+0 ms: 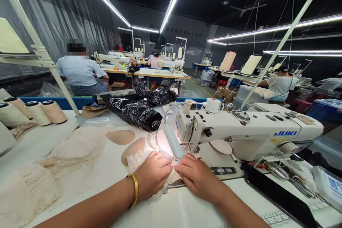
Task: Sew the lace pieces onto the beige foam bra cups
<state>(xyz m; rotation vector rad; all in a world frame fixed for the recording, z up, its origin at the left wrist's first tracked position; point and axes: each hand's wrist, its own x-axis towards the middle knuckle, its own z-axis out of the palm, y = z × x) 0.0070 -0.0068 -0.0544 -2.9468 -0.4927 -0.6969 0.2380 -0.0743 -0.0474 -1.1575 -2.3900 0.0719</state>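
Note:
Under the lit lamp arm [172, 140] of a white sewing machine [240, 126], my two hands meet at a pale lace fabric [135, 159]. My left hand [156, 171], with its fingers curled and pressed together, grips the fabric from the left side. Close by on the right, my right hand [196, 174] pinches its edge, where a small white printed label [176, 161] shows between the fingertips. The needle area is mostly hidden behind the lamp. Left of my hands lie beige oval pads [120, 136] and a spread of cream lace pieces [66, 149].
Black plastic bags [133, 112] lie behind the machine. To the right are thread snips [223, 170], a black tray [278, 194] and a clear plastic box [328, 187]. Thread cones [53, 113] stand at the left. A person in a light blue shirt [80, 71] sits ahead.

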